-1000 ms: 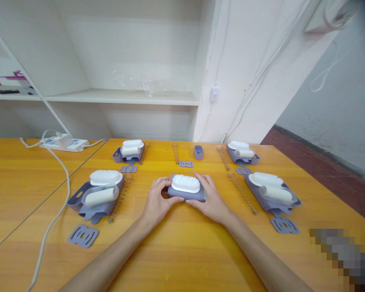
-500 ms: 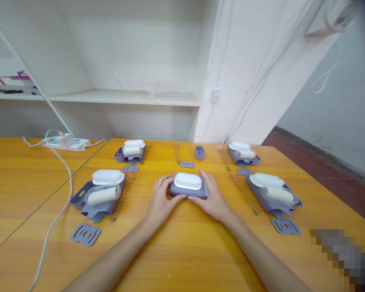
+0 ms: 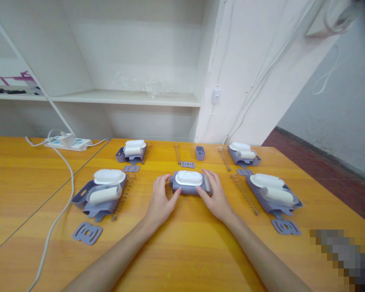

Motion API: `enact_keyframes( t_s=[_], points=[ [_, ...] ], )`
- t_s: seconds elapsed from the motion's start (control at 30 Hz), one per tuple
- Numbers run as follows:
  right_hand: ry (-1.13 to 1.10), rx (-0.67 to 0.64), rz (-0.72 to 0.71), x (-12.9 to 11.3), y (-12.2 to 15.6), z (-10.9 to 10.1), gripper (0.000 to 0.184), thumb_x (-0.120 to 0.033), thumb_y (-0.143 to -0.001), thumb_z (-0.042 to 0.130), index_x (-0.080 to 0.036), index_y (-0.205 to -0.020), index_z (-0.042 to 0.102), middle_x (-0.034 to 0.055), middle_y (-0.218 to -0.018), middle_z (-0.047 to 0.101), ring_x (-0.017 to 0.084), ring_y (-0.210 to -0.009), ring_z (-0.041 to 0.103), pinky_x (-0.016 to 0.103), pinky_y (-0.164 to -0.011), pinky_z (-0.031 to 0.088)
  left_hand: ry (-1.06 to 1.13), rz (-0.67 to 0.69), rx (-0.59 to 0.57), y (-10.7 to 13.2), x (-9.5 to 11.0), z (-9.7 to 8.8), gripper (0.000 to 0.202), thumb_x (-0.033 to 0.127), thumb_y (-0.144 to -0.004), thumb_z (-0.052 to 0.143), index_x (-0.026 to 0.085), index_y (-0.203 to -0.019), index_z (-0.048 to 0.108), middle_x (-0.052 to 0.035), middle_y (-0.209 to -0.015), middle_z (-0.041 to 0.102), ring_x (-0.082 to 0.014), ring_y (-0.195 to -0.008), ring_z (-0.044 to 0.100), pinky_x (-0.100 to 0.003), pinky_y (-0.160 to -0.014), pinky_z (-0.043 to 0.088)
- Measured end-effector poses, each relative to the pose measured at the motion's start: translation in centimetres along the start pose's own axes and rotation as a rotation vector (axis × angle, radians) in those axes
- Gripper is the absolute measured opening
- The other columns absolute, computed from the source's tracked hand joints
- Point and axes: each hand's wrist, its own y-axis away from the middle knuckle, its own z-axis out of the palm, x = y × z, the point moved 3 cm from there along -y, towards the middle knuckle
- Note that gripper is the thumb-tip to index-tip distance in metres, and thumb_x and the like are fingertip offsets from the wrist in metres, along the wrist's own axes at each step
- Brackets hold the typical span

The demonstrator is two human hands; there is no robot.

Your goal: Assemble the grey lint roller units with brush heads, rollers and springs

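A grey-purple plastic housing [image 3: 187,190] lies on the table in front of me, with a white oval bristle brush [image 3: 188,178] on its top, bristles up. My left hand [image 3: 162,202] grips the housing's left end, thumb at its front edge and fingers behind. At the right end my right hand [image 3: 215,198] holds it, thumb on the front and fingers over the far side. Behind it lie a flat slotted grey plate [image 3: 187,164], a thin metal spring [image 3: 177,153] and a small grey cup [image 3: 200,153].
Similar part sets with white brushes and rollers stand at near left [image 3: 105,194], near right [image 3: 275,192], far left [image 3: 133,151] and far right [image 3: 243,154]. A white cable [image 3: 63,202] runs from a power strip [image 3: 68,142] along the left side.
The housing has shifted slightly away from me. Both thumbs have moved up its front side, and the right thumb has slid to the right, farther from the left one.
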Motion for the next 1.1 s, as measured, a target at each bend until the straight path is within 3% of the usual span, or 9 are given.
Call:
enact_keyframes(
  t_s=[0.17, 0.27, 0.37, 0.5, 0.67, 0.9, 1.1],
  points=[
    [-0.051, 0.063, 0.015, 0.2, -0.1, -0.3, 0.043, -0.035, -0.088, 0.050, -0.021, -0.129, 0.045, 0.0099, -0.127, 0.045, 0.023, -0.121, 0.042, 0.042, -0.106, 0.033, 0.038, -0.073, 0.065, -0.1, 0.2, -0.5, 0.028, 0.032, -0.084, 0.054, 0.019, -0.108, 0.048, -0.0078, -0.106, 0.055, -0.0205, -0.100, 0.053, -0.036, -0.087, 0.042],
    [-0.063, 0.121, 0.012, 0.1, -0.2, -0.7, 0.036, -0.034, -0.089, 0.048, -0.021, -0.123, 0.049, 0.0097, -0.122, 0.048, 0.023, -0.117, 0.045, 0.042, -0.104, 0.034, 0.059, -0.127, 0.102, -0.1, 0.4, -0.9, 0.015, 0.034, -0.086, 0.051, 0.019, -0.088, 0.049, -0.0021, -0.086, 0.055, -0.0156, -0.081, 0.053, -0.029, -0.074, 0.042],
    [-0.067, 0.187, 0.015, -0.2, -0.2, -1.1, 0.026, -0.033, -0.090, 0.047, -0.021, -0.112, 0.055, 0.0088, -0.111, 0.052, 0.022, -0.108, 0.049, 0.039, -0.095, 0.040, 0.074, -0.157, 0.123, 0.1, 0.5, -1.1, 0.023, 0.035, -0.086, 0.050, 0.020, -0.070, 0.041, 0.0044, -0.064, 0.043, -0.0108, -0.060, 0.043, -0.023, -0.058, 0.035],
    [-0.040, 0.260, 0.034, -0.3, 0.1, -1.6, 0.015, -0.031, -0.090, 0.046, -0.020, -0.088, 0.056, 0.0040, -0.088, 0.053, 0.018, -0.084, 0.051, 0.032, -0.072, 0.042, 0.083, -0.156, 0.093, 0.3, 0.5, -1.1, 0.034, 0.035, -0.086, 0.049, 0.020, -0.060, 0.032, 0.0068, -0.054, 0.031, -0.0087, -0.051, 0.032, -0.022, -0.051, 0.027],
    [-0.024, 0.317, 0.056, -0.2, 0.5, -1.7, 0.027, -0.030, -0.091, 0.045, -0.020, -0.066, 0.042, -0.0029, -0.066, 0.039, 0.013, -0.061, 0.041, 0.027, -0.057, 0.032, 0.050, -0.112, 0.064, 0.3, 0.4, -0.9, 0.037, 0.032, -0.084, 0.048, 0.020, -0.055, 0.028, 0.0068, -0.051, 0.028, -0.0078, -0.048, 0.030, -0.022, -0.049, 0.025],
    [-0.058, 0.331, 0.058, -0.1, 0.7, -1.6, 0.029, -0.030, -0.090, 0.047, -0.021, -0.064, 0.040, -0.0043, -0.062, 0.036, 0.011, -0.057, 0.038, 0.026, -0.054, 0.029, 0.014, -0.072, 0.040, 0.4, 0.5, -0.7, 0.037, 0.028, -0.083, 0.048, 0.019, -0.054, 0.026, 0.0071, -0.049, 0.027, -0.0069, -0.046, 0.029, -0.022, -0.049, 0.024],
    [-0.075, 0.310, 0.077, 0.0, 0.4, -1.4, 0.020, -0.033, -0.089, 0.047, -0.020, -0.074, 0.048, -0.0028, -0.065, 0.043, 0.013, -0.059, 0.042, 0.025, -0.054, 0.033, -0.002, -0.043, 0.024, 0.5, 0.5, -0.6, 0.037, 0.029, -0.084, 0.047, 0.019, -0.054, 0.027, 0.0068, -0.050, 0.027, -0.0071, -0.046, 0.029, -0.022, -0.049, 0.023]
  ],
)
